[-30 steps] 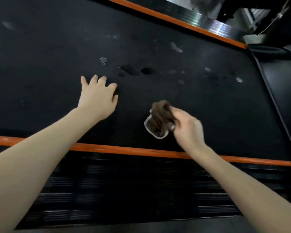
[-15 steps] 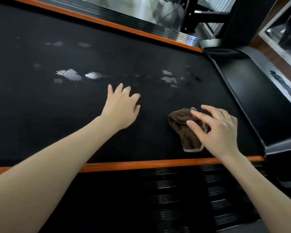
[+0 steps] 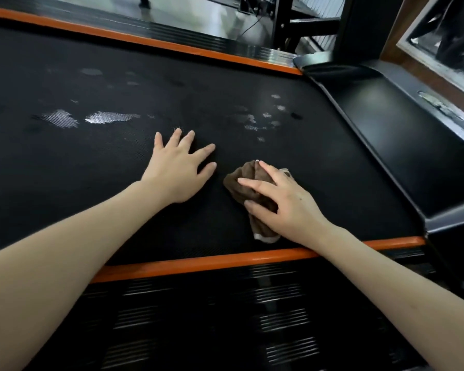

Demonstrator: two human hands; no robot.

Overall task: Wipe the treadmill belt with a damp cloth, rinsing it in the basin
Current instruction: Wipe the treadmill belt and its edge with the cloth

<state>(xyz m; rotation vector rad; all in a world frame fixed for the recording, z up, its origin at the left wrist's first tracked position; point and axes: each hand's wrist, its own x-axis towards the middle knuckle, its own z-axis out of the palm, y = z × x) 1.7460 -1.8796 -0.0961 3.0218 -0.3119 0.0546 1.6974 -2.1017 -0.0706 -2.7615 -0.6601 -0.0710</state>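
Observation:
The black textured treadmill belt [image 3: 118,170] fills most of the view, with shiny wet patches [image 3: 107,117] at its far left and more near the far right. My right hand [image 3: 281,202] presses flat on a crumpled brown cloth [image 3: 241,183] with a pale edge, lying on the belt near its front edge. My left hand [image 3: 180,167] rests flat on the belt just left of the cloth, fingers spread, holding nothing. No basin is in view.
Orange strips [image 3: 198,261] border the belt front and back, with ribbed black side rails [image 3: 225,317] beyond them. The black motor cover [image 3: 402,145] rises at the right end. A dark upright post [image 3: 359,30] and grey floor lie behind.
My right hand carried the cloth to the right, laid it down and flattened on it, then slid it back slightly left toward my left hand. My left hand stayed planted on the belt.

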